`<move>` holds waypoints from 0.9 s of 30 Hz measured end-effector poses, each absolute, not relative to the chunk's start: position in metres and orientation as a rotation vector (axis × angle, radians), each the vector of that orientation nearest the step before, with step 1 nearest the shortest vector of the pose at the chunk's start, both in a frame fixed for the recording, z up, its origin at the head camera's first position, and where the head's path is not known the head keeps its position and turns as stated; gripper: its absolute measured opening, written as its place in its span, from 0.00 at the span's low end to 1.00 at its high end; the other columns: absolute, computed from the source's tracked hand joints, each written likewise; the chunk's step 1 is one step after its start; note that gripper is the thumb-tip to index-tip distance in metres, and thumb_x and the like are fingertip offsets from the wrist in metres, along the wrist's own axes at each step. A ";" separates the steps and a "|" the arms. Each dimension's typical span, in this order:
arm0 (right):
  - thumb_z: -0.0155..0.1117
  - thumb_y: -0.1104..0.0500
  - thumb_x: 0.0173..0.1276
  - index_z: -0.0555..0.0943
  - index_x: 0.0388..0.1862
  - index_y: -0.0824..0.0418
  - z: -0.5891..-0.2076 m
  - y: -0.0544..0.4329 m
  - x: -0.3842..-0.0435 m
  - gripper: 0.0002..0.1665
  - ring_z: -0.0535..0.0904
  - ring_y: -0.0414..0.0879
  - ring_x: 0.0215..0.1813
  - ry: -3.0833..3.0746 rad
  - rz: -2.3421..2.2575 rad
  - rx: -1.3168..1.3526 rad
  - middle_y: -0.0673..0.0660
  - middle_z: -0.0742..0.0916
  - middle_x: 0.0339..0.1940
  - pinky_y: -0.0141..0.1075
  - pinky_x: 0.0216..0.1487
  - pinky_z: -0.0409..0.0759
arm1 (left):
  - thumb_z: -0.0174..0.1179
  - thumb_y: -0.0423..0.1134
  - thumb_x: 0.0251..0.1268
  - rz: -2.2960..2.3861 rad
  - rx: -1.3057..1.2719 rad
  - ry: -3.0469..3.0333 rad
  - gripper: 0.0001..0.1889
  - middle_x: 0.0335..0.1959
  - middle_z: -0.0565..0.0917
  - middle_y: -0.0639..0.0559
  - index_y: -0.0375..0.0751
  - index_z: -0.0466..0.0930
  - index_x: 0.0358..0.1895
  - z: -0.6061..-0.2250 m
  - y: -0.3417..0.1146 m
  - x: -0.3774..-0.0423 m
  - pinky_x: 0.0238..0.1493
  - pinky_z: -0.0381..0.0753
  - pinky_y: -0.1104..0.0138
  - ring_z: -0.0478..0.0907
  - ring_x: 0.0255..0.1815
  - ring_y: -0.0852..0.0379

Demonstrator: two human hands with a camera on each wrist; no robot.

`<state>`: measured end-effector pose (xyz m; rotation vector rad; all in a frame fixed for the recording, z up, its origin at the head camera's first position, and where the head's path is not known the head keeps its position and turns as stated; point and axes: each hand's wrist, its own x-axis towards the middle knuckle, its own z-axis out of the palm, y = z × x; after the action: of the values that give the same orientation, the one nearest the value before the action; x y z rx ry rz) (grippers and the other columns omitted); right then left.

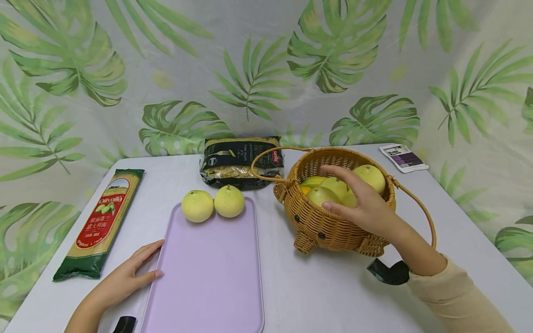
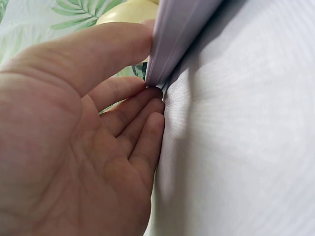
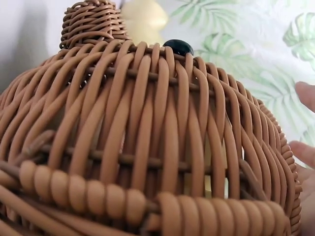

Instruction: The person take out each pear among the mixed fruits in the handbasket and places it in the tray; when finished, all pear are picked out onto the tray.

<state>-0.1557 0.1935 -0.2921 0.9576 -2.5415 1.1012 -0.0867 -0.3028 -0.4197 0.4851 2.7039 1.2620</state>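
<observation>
A pig-shaped wicker basket [image 1: 308, 222] holds several yellow-green fruits, among them a pale round one [image 1: 370, 178] at the right. My right hand [image 1: 366, 203] reaches over the basket's near rim, thumb and fingers spread above the fruit. The right wrist view shows the basket's woven side [image 3: 157, 123] up close, with fingertips [image 3: 305, 96] at the right edge. My left hand [image 1: 129, 275] touches the left edge of a lilac tray [image 1: 208, 277], thumb at the rim and fingers fairly straight. Two round yellow-green fruits [image 1: 197, 206] sit side by side at the tray's far end.
A pack of spaghetti [image 1: 100, 217] lies at the left of the white table. Behind the tray lies a black pack of penne [image 1: 241, 162]. A small white and purple pouch [image 1: 403, 158] lies at the back right. The basket's handles [image 1: 420, 208] stick out sideways.
</observation>
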 end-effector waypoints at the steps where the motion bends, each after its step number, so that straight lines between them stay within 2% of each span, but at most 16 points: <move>1: 0.67 0.60 0.56 0.59 0.67 0.50 -0.292 0.194 -0.157 0.42 0.58 0.49 0.65 -2.548 1.102 0.969 0.51 0.67 0.65 0.53 0.58 0.59 | 0.58 0.42 0.60 1.261 0.491 2.706 0.34 0.64 0.59 0.39 0.38 0.56 0.67 -0.420 -0.303 -0.087 0.49 0.48 0.89 0.47 0.57 0.83; 11: 0.63 0.58 0.61 0.60 0.66 0.50 -0.290 0.199 -0.165 0.36 0.61 0.58 0.62 -2.685 1.204 1.025 0.52 0.66 0.65 0.57 0.56 0.60 | 0.58 0.42 0.60 1.268 0.493 2.700 0.34 0.64 0.59 0.38 0.37 0.55 0.67 -0.421 -0.303 -0.087 0.49 0.47 0.88 0.47 0.57 0.84; 20: 0.61 0.59 0.63 0.62 0.65 0.58 -0.290 0.202 -0.176 0.33 0.60 0.51 0.64 -2.726 1.234 1.110 0.55 0.67 0.63 0.48 0.59 0.61 | 0.58 0.43 0.60 1.256 0.478 2.699 0.34 0.64 0.59 0.39 0.39 0.55 0.67 -0.420 -0.303 -0.088 0.50 0.49 0.88 0.48 0.57 0.83; 27: 0.61 0.55 0.63 0.63 0.64 0.55 -0.288 0.202 -0.181 0.32 0.63 0.51 0.62 -2.792 1.158 1.114 0.54 0.70 0.62 0.48 0.58 0.62 | 0.58 0.42 0.60 1.267 0.476 2.692 0.34 0.64 0.58 0.39 0.39 0.55 0.67 -0.421 -0.304 -0.088 0.49 0.48 0.88 0.47 0.57 0.84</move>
<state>-0.1805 0.2025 -0.2876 1.1144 -2.7918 1.1583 -0.0876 -0.3040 -0.4215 0.4764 2.6921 1.2665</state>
